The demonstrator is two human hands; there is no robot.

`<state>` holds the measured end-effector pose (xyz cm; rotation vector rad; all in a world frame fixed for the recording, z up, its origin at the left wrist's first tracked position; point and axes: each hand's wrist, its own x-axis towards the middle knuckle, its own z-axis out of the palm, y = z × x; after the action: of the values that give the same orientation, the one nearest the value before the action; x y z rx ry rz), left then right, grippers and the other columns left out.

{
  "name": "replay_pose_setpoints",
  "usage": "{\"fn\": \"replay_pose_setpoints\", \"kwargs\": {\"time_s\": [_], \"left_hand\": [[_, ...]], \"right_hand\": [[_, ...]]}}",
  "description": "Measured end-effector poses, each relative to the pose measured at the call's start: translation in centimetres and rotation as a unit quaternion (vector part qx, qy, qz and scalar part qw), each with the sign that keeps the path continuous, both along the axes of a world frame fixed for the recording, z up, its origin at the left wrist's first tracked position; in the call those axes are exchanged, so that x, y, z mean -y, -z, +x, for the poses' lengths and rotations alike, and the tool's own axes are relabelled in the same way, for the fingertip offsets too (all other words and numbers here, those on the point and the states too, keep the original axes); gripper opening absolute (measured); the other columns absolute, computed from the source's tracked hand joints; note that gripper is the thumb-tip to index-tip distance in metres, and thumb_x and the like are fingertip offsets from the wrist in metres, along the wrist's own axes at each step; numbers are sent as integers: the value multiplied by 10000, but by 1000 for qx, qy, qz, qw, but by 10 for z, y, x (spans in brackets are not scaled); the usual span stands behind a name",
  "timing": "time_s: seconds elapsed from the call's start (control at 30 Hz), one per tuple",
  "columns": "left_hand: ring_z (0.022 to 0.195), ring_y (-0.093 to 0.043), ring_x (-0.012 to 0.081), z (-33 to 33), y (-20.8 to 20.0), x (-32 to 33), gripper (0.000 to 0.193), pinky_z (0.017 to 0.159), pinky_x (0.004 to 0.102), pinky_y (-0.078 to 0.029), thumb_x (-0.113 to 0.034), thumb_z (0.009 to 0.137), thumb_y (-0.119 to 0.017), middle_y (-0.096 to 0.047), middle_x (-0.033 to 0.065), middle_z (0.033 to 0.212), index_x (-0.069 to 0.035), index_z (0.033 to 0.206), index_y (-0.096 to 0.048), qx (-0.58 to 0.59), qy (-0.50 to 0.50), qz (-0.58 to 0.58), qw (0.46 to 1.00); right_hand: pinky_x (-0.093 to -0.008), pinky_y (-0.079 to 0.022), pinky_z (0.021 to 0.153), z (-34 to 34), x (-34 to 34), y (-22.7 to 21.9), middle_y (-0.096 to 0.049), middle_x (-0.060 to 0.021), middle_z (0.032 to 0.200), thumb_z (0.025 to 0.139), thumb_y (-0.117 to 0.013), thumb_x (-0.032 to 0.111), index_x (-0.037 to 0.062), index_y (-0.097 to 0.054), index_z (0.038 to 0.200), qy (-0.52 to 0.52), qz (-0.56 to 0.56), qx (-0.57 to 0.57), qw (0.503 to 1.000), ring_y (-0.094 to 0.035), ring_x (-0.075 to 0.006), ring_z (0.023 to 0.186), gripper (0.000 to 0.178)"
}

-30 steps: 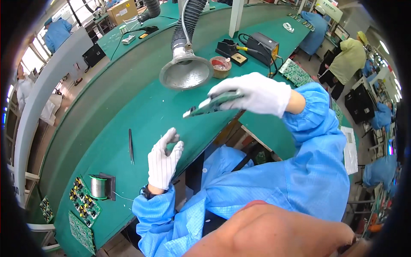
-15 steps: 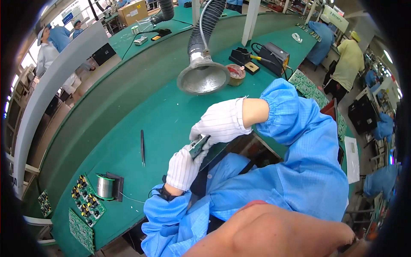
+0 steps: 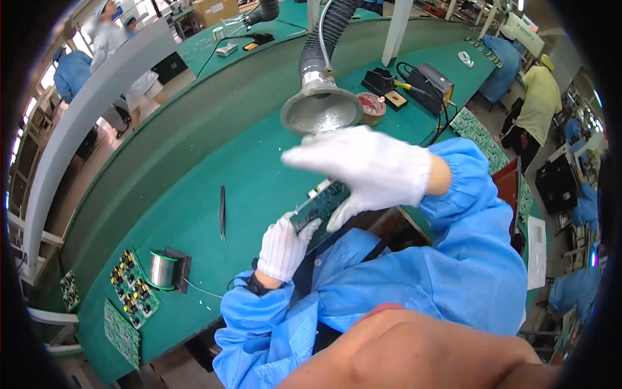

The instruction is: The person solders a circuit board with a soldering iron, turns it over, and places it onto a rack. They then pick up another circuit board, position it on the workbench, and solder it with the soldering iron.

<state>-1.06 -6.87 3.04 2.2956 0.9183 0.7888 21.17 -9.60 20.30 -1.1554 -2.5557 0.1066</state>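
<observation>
A small green circuit board (image 3: 317,210) with parts along one edge is pinched at its near-left end by my gloved left hand (image 3: 282,249). My right hand (image 3: 372,167), also in a white glove, hovers over the board's far end, smeared by motion. Its fingers stretch out to the left with the thumb apart, and it does not appear to grip the board. Black tweezers (image 3: 223,214) lie on the green bench mat (image 3: 249,175) to the left of the board.
Beyond my right hand hangs a metal fume funnel (image 3: 322,111). Behind it stand a tape roll (image 3: 371,109) and a soldering station (image 3: 429,85). At left are a solder spool (image 3: 162,269) and a populated board (image 3: 134,287). More boards (image 3: 479,139) line the right side.
My right hand has let go of the board and opened, lifting up and away to the right. More of the board now shows, in my left hand. The view has shifted slightly.
</observation>
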Motion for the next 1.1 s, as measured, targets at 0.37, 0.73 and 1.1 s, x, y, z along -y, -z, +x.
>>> {"fn": "replay_pose_setpoints", "kwargs": {"time_s": [0.37, 0.73, 1.1], "left_hand": [[587, -606, 286, -3, 14, -30, 294, 589, 391, -502, -303, 973, -605, -633, 151, 776, -31, 1072, -658, 52, 13, -42, 998], [513, -370, 80, -4, 2, -33, 465, 482, 267, -293, -503, 971, -565, -513, -13, 649, -44, 977, -643, 144, 3, -364, 920], [511, -392, 145, 9, -5, -29, 472, 504, 311, -330, -468, 1022, -509, -448, 29, 611, -8, 1062, -604, 131, -12, -480, 867]], "right_hand": [[-294, -528, 869, 130, 12, 164, -678, -128, 1148, 961, -644, 274, 13, -474, 1440, 339, -180, -260, 886, -639, -162, 965, 570], [-317, -550, 751, 95, 0, 173, -702, -147, 1041, 953, -659, 268, 5, -539, 1344, 328, -292, -339, 832, -678, -190, 845, 486], [-259, -514, 748, 221, 4, 144, -629, -119, 1101, 999, -603, 385, -18, -529, 1342, 372, -179, -654, 634, -592, -138, 859, 534]]}}
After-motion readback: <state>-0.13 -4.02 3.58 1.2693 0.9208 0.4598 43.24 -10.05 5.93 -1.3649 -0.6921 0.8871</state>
